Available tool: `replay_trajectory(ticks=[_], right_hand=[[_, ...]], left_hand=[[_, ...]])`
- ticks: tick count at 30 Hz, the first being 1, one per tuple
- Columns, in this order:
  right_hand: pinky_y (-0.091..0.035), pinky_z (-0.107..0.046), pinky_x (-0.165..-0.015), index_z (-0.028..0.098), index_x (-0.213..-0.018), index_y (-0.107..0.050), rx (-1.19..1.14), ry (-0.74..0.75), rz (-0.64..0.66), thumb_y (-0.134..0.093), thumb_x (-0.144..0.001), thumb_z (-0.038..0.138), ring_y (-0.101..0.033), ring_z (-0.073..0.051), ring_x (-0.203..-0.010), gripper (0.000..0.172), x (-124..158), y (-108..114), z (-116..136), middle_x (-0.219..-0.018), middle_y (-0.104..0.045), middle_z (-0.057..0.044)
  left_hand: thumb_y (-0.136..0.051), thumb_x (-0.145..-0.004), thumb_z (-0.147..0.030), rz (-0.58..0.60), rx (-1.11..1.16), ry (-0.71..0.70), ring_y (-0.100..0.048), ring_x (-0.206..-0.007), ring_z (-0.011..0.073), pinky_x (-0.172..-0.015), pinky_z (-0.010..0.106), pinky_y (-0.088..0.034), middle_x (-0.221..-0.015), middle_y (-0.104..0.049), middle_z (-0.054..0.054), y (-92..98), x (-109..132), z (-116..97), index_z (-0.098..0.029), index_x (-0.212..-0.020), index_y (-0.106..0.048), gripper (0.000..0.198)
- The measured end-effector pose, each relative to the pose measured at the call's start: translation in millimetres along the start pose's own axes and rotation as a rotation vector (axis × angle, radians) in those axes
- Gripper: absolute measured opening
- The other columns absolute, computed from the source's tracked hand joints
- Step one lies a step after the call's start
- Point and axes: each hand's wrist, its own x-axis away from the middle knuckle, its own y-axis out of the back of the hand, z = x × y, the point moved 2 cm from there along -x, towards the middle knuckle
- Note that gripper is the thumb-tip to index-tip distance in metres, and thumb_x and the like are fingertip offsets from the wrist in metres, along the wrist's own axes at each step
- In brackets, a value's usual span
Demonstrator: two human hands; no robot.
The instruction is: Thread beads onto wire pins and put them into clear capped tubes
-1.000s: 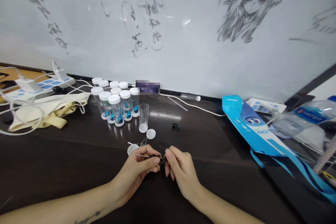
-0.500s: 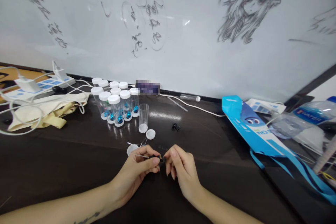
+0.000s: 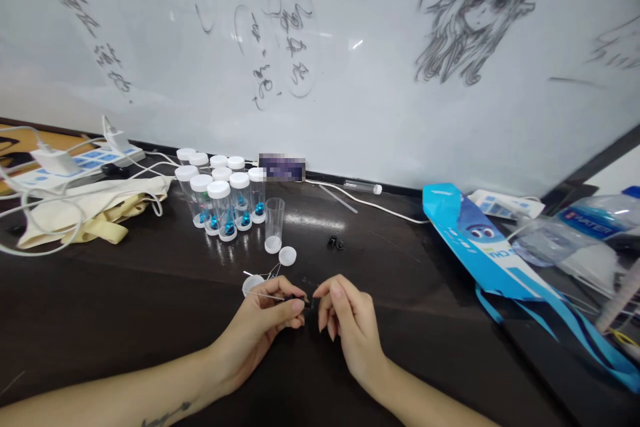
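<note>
My left hand is closed in a pinch on a thin metal needle that sticks out to the left over the dark table. My right hand is pinched on a tiny dark bead at the needle's tip, fingertips almost meeting those of the left hand. Just beyond the hands lie a white cap and a second white cap. An open clear vial stands upright behind them. Two small black beads rest farther back.
A cluster of several capped vials with blue contents stands at back left. A cream cloth bag, white cables and a power strip lie far left. A blue packet and plastic bags fill the right. A whiteboard backs the table.
The right hand's fingers have shifted slightly up and right at the needle's tip. The left hand holds still.
</note>
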Motion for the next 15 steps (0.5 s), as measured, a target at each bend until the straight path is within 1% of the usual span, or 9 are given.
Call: replay_trajectory(ticks=[3,10,15], right_hand=[[-0.034,-0.019,-0.041,0.015,-0.082,-0.059,-0.001,0.012,0.015,-0.037,-0.100,0.041,-0.043,-0.007,-0.039,0.038,-0.4,-0.2,0.6,-0.051,-0.053,0.003],[-0.034,-0.019,-0.040,0.015,-0.080,-0.059,0.009,-0.011,0.016,-0.036,-0.100,0.043,-0.043,-0.007,-0.039,0.042,-1.4,-0.8,-0.5,-0.050,-0.053,0.002],[-0.032,-0.019,-0.039,0.016,-0.086,-0.060,-0.004,-0.017,-0.009,-0.035,-0.101,0.043,-0.042,-0.008,-0.038,0.040,-0.2,-0.3,-1.2,-0.051,-0.053,0.003]], left_hand=[[-0.077,-0.074,-0.014,0.006,-0.003,0.002,-0.059,-0.060,0.0063,-0.063,0.015,-0.046,-0.066,-0.069,0.001,0.2,0.2,0.1,-0.015,-0.082,-0.070,0.011],[-0.079,-0.073,-0.017,-0.004,-0.001,0.003,-0.059,-0.059,0.0072,-0.062,0.016,-0.046,-0.065,-0.068,0.001,-2.0,0.7,-1.4,-0.015,-0.082,-0.070,0.012],[-0.079,-0.073,-0.017,-0.009,0.006,-0.005,-0.059,-0.060,0.0078,-0.063,0.016,-0.046,-0.065,-0.067,0.001,-1.3,0.1,-0.1,-0.015,-0.082,-0.070,0.013]])
